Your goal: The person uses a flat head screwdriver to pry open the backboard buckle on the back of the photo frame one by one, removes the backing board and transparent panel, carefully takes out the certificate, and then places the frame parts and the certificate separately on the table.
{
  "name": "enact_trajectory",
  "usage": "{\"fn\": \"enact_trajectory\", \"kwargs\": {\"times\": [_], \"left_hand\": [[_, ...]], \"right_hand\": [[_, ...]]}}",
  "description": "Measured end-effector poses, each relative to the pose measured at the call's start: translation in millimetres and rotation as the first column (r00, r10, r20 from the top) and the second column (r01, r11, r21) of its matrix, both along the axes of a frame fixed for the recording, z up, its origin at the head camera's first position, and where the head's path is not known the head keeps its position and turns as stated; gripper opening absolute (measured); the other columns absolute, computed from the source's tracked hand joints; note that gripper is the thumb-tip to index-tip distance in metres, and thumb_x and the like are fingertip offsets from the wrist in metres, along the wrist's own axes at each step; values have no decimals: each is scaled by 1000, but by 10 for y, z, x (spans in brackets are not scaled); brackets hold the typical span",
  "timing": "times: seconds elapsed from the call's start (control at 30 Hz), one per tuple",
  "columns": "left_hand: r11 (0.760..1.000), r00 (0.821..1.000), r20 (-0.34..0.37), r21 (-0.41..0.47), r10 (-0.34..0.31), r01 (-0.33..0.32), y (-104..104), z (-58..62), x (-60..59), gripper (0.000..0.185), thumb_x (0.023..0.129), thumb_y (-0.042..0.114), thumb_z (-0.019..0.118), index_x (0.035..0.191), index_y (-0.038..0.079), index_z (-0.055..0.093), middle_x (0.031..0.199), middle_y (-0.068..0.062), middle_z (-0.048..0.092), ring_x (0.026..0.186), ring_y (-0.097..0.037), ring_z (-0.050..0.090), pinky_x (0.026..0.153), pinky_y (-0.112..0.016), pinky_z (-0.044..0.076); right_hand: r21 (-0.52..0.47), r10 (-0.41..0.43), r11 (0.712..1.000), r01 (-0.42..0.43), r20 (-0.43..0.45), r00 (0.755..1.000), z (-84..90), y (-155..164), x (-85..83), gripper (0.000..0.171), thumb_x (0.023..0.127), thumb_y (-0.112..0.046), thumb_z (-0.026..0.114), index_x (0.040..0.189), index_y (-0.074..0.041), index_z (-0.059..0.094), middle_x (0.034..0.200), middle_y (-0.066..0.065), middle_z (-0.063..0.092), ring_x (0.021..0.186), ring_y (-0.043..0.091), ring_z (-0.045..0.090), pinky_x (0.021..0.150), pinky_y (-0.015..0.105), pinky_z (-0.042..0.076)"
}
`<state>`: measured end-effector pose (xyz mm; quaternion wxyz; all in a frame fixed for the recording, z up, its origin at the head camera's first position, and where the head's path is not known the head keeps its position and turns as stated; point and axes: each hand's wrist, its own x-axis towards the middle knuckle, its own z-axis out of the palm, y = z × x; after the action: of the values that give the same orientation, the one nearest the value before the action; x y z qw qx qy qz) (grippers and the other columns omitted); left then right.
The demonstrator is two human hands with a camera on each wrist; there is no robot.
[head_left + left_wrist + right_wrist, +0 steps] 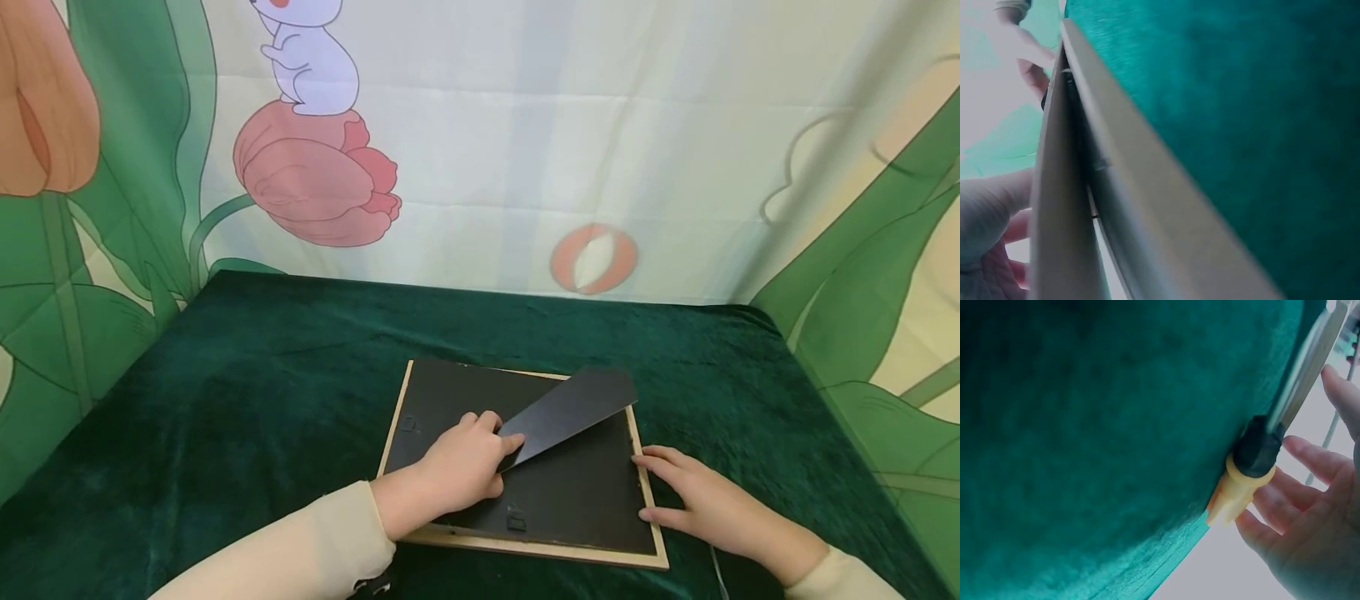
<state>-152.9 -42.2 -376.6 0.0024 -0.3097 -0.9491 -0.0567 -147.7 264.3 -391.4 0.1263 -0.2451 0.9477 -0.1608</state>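
A picture frame with a pale wooden rim (540, 550) lies with its black backing (577, 508) facing up. From the backing a dark easel stand (577, 412) rises at a slant toward the far right. My left hand (461, 467) is at the stand's narrow end, index finger on top and thumb at the side, seeming to pinch it. Along the right rim, my right hand (701, 500) touches the frame with fingertips and thumb. Beside that hand, in the right wrist view, lies what looks like a screwdriver with a yellow handle (1235, 494) and black collar (1257, 447).
Dark green velvet cloth (247, 400) covers the table. Behind it hangs a pale curtain (465, 167) printed with flowers and a white animal. A thin silvery rod (717, 571) shows below the right hand. Two small metal hangers sit on the backing.
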Motion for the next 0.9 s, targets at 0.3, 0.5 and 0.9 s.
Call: {"fn": "enact_trajectory", "kwargs": {"times": [0.3,0.5,0.9], "left_hand": [[1000,1000,-25,29,3,-3,-80,108,25,47,72,17,60,118,20,52,107,-10,48,78,-20,43,57,-24,40],[1000,999,44,-10,19,-19,-179,22,38,47,74,17,60,120,18,51,108,-10,48,81,-21,43,60,-26,42],[991,984,121,-21,-128,131,-619,-11,45,43,82,23,56,123,18,46,123,-10,42,105,-22,45,81,-34,41]], "right_hand": [[-25,55,998,-57,-68,996,-12,16,29,64,75,-51,52,124,-10,43,123,8,39,108,22,42,80,39,39],[-5,58,998,-58,-72,996,-17,10,25,63,75,-52,52,122,-11,45,126,10,36,109,23,40,80,38,39],[15,178,984,-178,-159,971,35,-74,28,58,74,-28,64,124,-8,43,129,13,33,115,26,32,82,43,37]]}}
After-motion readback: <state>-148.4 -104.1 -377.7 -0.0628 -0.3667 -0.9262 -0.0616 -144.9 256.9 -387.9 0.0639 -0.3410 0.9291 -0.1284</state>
